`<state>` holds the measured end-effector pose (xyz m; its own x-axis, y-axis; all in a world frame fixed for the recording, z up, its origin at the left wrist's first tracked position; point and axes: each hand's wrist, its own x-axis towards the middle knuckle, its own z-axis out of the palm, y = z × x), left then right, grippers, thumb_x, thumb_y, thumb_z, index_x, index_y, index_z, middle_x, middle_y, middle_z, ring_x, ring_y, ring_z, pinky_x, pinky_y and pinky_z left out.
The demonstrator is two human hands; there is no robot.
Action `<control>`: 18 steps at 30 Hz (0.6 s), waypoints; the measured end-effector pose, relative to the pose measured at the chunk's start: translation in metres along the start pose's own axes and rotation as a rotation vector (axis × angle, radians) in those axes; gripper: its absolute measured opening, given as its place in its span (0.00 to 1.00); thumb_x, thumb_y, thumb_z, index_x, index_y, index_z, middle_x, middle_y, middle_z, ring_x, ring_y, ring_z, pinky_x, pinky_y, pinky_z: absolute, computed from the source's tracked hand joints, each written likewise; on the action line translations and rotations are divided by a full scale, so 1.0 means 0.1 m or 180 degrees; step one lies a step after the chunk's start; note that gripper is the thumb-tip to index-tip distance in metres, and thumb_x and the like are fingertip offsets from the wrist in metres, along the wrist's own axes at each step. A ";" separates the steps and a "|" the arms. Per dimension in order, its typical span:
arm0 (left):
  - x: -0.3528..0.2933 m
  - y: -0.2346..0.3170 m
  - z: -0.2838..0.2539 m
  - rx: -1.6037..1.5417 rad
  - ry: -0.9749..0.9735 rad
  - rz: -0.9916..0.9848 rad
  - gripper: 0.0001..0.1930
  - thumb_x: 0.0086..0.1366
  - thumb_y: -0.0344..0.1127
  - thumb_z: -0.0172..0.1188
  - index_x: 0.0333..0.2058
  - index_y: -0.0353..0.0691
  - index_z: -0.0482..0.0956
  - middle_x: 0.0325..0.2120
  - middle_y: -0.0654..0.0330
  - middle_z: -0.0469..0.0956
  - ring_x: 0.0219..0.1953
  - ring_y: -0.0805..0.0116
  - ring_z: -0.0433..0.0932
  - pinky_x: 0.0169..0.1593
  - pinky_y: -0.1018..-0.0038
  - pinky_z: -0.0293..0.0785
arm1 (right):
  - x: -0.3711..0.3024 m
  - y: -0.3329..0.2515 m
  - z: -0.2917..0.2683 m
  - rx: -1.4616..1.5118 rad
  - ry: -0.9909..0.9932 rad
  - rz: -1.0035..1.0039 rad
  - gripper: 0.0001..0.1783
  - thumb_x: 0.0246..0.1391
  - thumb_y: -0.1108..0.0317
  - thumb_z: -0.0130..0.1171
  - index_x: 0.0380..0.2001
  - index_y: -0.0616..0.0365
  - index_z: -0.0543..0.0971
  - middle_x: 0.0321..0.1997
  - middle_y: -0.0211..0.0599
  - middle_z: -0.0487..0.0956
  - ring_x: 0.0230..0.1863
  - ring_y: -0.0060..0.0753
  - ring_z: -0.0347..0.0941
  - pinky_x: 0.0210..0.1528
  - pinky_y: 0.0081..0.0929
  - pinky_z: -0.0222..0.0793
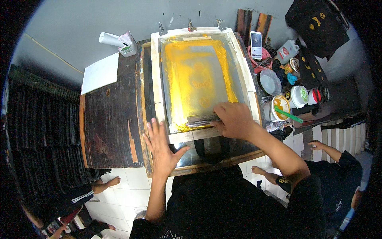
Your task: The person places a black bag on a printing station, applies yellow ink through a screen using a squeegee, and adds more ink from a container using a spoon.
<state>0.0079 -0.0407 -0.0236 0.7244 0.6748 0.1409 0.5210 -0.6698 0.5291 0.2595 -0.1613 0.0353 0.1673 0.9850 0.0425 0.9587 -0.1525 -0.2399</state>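
Note:
A white-framed printing screen (157,79) lies on the dark work board in front of me, its mesh smeared with yellow ink (177,85). My right hand (234,120) grips a squeegee (199,121) near the frame's near end, fingers wrapped over its right part. The squeegee's blade rests on the mesh among the ink. My left hand (161,145) lies with fingers spread against the frame's near left corner, thumb stretched to the right. Under the near side of the frame, a black cloth item with strap-like loops (213,149) shows in part.
Clamps (191,26) hold the screen's far edge. To the right stand an ink tub (279,108) with a green spatula (289,114), a phone (256,44) and more tubs. A white board (101,73) lies left. Dark stacks (43,119) fill the left; people sit on both sides.

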 end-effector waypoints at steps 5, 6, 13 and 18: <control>-0.10 -0.19 0.22 -0.0093 0.0263 -0.0052 0.66 0.47 0.48 0.80 0.73 0.30 0.43 0.75 0.38 0.42 0.78 0.41 0.36 0.76 0.44 0.28 | 0.31 0.20 -0.09 0.0168 -0.0704 0.0011 0.26 0.51 0.50 0.68 0.43 0.60 0.78 0.40 0.51 0.83 0.44 0.57 0.81 0.45 0.53 0.74; -0.11 -0.21 0.24 -0.0069 0.0287 -0.0043 0.65 0.48 0.48 0.80 0.73 0.30 0.43 0.75 0.38 0.42 0.78 0.41 0.37 0.76 0.44 0.29 | 0.39 0.25 -0.08 0.0183 -0.0912 0.0045 0.28 0.50 0.48 0.69 0.43 0.61 0.78 0.41 0.52 0.84 0.45 0.58 0.81 0.47 0.53 0.74; -0.11 -0.21 0.25 -0.0145 0.0393 0.0013 0.62 0.51 0.45 0.79 0.73 0.28 0.43 0.75 0.38 0.43 0.78 0.41 0.39 0.76 0.45 0.30 | 0.83 0.53 0.06 0.0617 -0.1748 0.0231 0.34 0.44 0.42 0.71 0.40 0.65 0.84 0.39 0.56 0.84 0.44 0.59 0.81 0.47 0.49 0.74; -0.12 -0.23 0.24 -0.0279 0.0399 0.0036 0.60 0.52 0.43 0.78 0.73 0.29 0.43 0.75 0.38 0.43 0.77 0.40 0.39 0.76 0.45 0.30 | 1.22 0.75 0.17 0.1043 -0.2715 0.0077 0.33 0.46 0.45 0.72 0.42 0.69 0.85 0.37 0.53 0.86 0.40 0.46 0.83 0.44 0.40 0.75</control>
<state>-0.0018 -0.0406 -0.0575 0.6652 0.7044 0.2478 0.4678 -0.6518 0.5970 0.3475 -0.0513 0.0062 -0.1651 0.7274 -0.6660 0.8222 -0.2715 -0.5003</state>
